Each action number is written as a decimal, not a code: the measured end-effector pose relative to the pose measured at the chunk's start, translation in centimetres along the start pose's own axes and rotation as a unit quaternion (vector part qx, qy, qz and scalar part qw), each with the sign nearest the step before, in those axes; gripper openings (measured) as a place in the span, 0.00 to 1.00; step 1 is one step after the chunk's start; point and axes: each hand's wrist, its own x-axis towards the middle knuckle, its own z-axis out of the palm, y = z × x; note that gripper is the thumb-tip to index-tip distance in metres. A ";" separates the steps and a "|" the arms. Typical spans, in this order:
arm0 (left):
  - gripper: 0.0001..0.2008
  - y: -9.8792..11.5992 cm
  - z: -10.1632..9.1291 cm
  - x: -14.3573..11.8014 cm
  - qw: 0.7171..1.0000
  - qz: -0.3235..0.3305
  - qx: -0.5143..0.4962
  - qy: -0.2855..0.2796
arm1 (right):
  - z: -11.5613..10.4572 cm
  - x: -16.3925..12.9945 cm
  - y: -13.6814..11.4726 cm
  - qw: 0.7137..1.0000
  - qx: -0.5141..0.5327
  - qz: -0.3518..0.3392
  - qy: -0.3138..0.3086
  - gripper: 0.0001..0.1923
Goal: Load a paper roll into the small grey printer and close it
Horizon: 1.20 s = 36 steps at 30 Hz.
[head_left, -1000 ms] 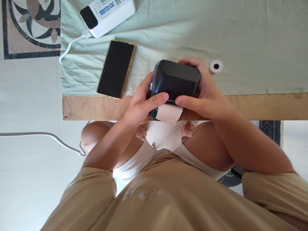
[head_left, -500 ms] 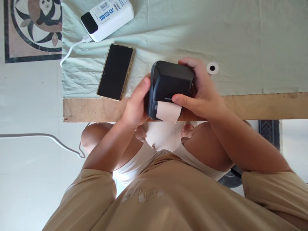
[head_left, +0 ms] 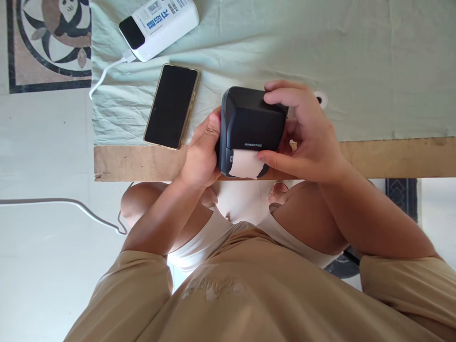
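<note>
Item: black label printer (head_left: 253,124). I am holding it between both hands at the near edge of the table (head_left: 142,161), partly over the green cloth (head_left: 356,61) and partly over the bare wooden strip.

Left hand (head_left: 201,152): I am cupping the printer's left side, palm against the casing, thumb lying up along its left edge. Grip closed on the printer.

Right hand (head_left: 306,135): I am wrapping it round the printer's right side, with fingers curled over the top right corner and the thumb reaching across the front, its tip touching the paper strip (head_left: 245,164) at its right edge. Grip closed on the printer.

Paper strip: pale, standing out of the slot on the front face just below the printed brand mark, its free edge ragged.

Phone (head_left: 171,106): dark screen up, gold-edged, lying on the cloth just to the left of my left hand, not touching it.

Power bank (head_left: 158,24): white with a dark window, at the far left of the cloth, with a white cable (head_left: 103,76) running from it off the cloth's edge.

Paper roll (head_left: 322,98): small, white, on the cloth behind my right hand, mostly hidden by my fingers.
</note>
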 end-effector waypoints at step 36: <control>0.18 1.1 -1.0 0.3 0.992 -0.054 0.034 -0.113 | -4.8 -1.2 -2.4 0.995 0.047 0.049 0.076 0.20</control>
